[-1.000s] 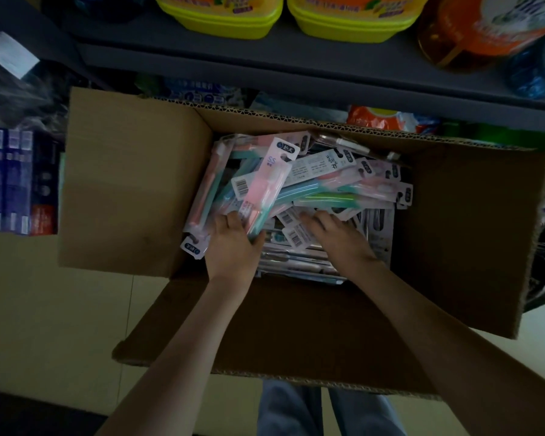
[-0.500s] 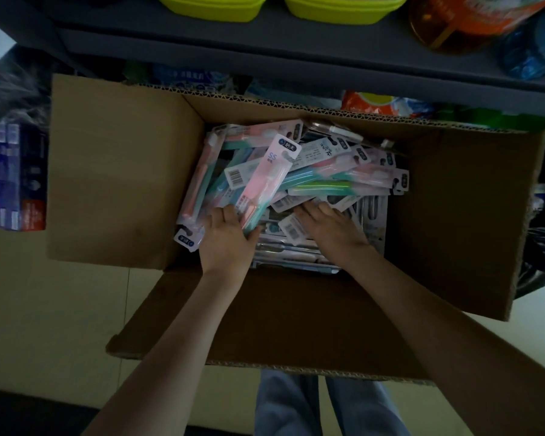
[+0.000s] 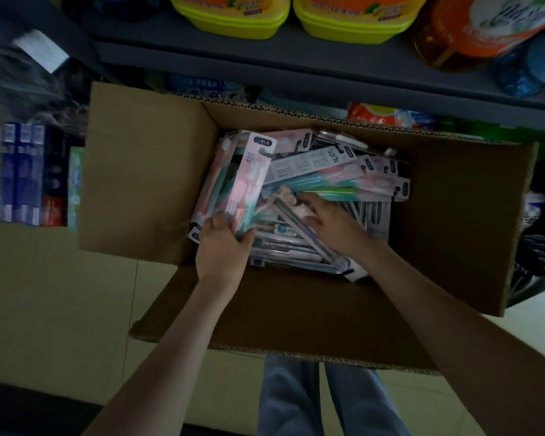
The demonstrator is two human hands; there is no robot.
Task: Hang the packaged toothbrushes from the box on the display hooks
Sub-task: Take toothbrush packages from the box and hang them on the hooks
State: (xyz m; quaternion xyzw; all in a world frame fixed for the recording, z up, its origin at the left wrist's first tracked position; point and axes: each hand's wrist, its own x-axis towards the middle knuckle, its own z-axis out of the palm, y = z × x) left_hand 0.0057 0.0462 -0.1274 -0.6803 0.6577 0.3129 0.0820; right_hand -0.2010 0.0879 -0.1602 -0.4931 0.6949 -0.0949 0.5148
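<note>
**While Both Hands Were in the Box: Positions Recorded**

As we looked down from the head camera, the cardboard box stood open on the pale floor, with its flaps spread and its far edge under a grey shelf.

1. The toothbrush packs lay in a loose pile inside the box, most of them lengthwise and overlapping.
2. Our left hand gripped the near end of a pink bundle of packs. Thumb and fingers were curled round it, and the bundle stood tilted against the left side of the pile.
3. Our right hand lay over a long dark pack. Its fingers were bent round that pack, which ran slantwise with its near end at the box edge.
4. Yellow tubs and an orange bottle stood on the shelf above.
5. Blue cartons stood left of the box.
</note>
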